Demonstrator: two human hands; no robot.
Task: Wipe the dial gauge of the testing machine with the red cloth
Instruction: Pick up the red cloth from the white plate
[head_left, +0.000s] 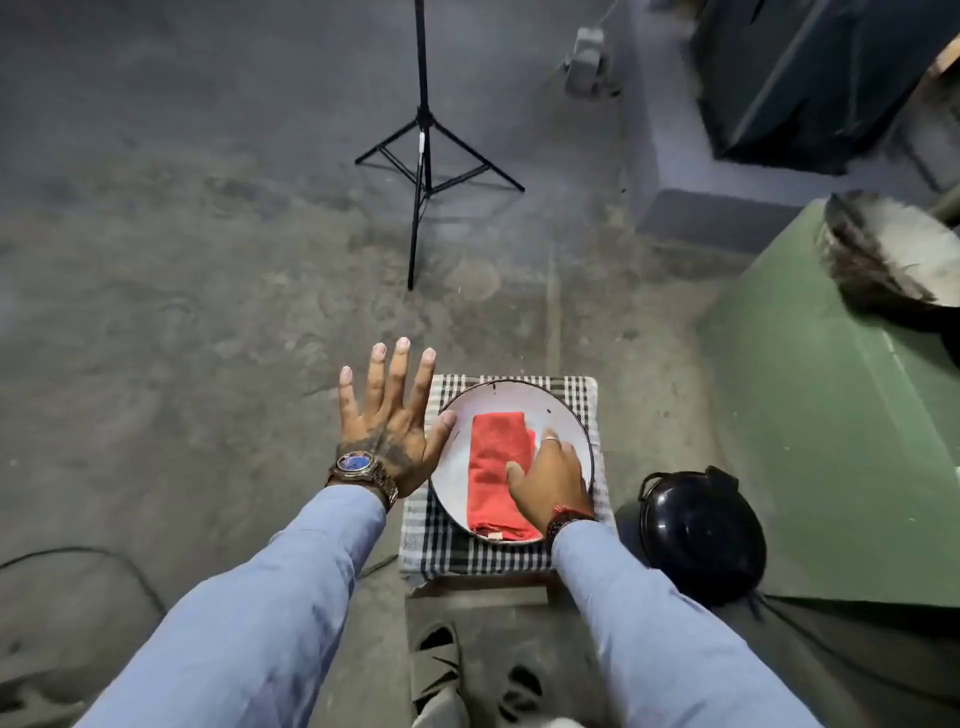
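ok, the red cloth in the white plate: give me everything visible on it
The red cloth is folded into a long rectangle, looks like soft napped fabric, with a small pale tag at its near end. It lies flat, lengthwise, inside the round white plate, which sits on a checked-covered stool. The right hand rests on its right edge, fingers on the fabric. The open left hand does not touch it.

Head camera looks steeply down, near the hands (550, 478)

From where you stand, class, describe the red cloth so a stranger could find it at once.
Find the low stool draped in checked fabric near the green machine. A white plate sits on it; the red cloth lies folded there under the right hand, the only red thing around.
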